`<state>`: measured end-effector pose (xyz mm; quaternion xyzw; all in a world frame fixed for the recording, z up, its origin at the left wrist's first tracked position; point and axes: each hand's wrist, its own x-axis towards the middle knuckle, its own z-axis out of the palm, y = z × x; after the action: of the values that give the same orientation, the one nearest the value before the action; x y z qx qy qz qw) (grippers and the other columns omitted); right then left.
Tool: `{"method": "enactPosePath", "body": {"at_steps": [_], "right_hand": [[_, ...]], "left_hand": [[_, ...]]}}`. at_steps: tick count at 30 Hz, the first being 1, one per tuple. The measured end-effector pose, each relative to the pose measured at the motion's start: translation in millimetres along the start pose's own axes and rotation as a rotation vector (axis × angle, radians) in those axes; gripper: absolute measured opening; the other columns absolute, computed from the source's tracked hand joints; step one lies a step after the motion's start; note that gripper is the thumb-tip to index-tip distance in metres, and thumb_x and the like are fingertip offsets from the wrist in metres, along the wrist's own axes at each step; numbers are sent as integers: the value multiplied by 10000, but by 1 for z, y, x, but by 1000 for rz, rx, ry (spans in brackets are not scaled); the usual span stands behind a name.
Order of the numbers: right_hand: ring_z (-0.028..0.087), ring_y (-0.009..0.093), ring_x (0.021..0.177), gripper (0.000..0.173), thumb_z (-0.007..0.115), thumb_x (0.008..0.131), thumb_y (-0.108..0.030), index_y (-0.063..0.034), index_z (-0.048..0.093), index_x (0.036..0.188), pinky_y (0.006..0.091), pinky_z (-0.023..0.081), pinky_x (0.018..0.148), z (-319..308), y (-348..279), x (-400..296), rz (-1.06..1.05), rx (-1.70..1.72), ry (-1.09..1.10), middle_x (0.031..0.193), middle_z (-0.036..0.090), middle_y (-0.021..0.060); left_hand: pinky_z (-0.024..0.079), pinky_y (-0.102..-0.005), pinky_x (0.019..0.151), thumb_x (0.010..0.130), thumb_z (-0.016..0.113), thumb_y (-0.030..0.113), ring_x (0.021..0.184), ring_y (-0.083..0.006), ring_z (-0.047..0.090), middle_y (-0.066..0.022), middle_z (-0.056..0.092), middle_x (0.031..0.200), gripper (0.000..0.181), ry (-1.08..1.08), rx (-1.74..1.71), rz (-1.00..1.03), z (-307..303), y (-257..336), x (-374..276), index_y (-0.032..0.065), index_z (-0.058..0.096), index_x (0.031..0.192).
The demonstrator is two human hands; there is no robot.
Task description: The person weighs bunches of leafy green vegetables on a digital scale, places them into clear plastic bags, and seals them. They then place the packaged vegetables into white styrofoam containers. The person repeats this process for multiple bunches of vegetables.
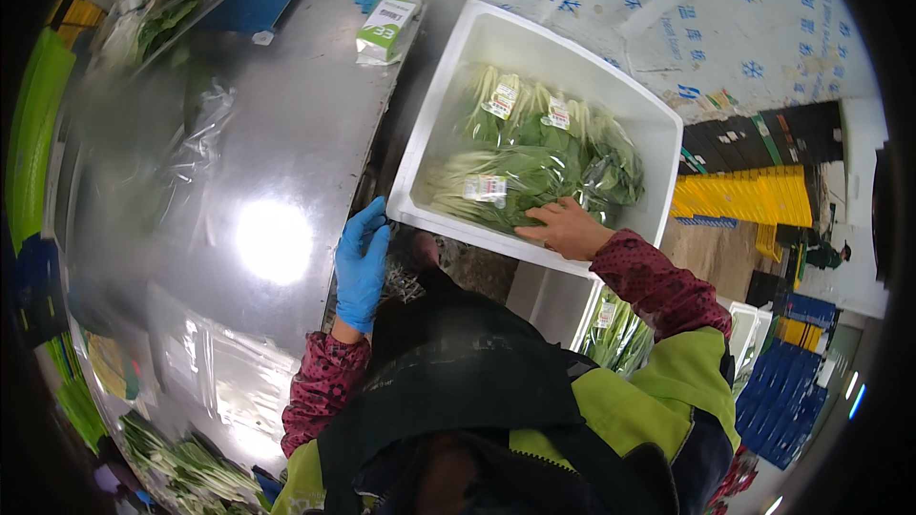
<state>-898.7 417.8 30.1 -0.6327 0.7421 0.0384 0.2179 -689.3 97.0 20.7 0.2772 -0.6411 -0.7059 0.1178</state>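
Observation:
A white foam box (451,46) holds several clear bags of leafy greens (544,164) with pale stems, some bearing printed labels. My bare right hand (565,229) reaches over the near wall and rests on the leaf end of the front bag, its fingers spread and slightly bent. Whether any plastic is pinched under the fingertips is hidden. My left hand (361,265), in a blue disposable glove, is between the steel table (322,129) and the box's near left corner. Nothing shows in it, and the thumb stands apart from the fingers.
Clear plastic bags (222,365) and loose greens (186,458) lie on the table. A white-and-green packet (388,27) sits by its far edge. Another box with greens (608,329) stands below my right arm. Yellow crates (744,197) and blue crates (776,393) are stacked at right; a person (826,255) is far off.

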Motion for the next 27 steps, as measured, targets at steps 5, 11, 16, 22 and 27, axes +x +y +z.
{"method": "enactPosePath", "body": {"at_steps": [5,11,16,22,27], "right_hand": [[472,400,1261,759,754,845,-180,-170,416,1524,502,435,1026,-20,8,42,416,216,254,1483,422,180],[459,461,1250,996,841,758,-144,-164,287,1586,493,488,988,86,26,89,502,329,282,1446,358,266],[459,452,1256,1006,865,707,-153,-114,335,1561,463,448,1019,73,35,116,511,496,319,1393,376,236],[568,370,1027,265,755,767,-193,-106,616,974,486,430,867,67,37,37,12,120,-29,995,617,127],[670,425,744,154,659,843,-180,-40,630,783,554,511,646,64,93,97,80,-58,-563,818,698,190]], "left_hand": [[461,-311,1071,997,589,14,1211,-169,596,-101,625,1351,372,115,-43,-89,-32,-7,-14,8,581,1369],[484,-301,1032,998,598,23,1155,-168,625,-97,661,1290,335,188,-63,-76,-35,-7,-26,0,616,1331],[501,-297,1005,989,601,14,1131,-171,638,-92,672,1244,298,241,-117,-78,-33,-12,-26,-4,652,1282],[524,-307,977,978,606,1,1090,-165,648,-86,689,1164,289,370,-116,-38,-50,-10,-56,4,669,1260],[525,-304,971,990,587,6,1084,-158,655,-92,696,1193,312,486,-182,-125,-76,-17,-100,3,650,1295]]}}
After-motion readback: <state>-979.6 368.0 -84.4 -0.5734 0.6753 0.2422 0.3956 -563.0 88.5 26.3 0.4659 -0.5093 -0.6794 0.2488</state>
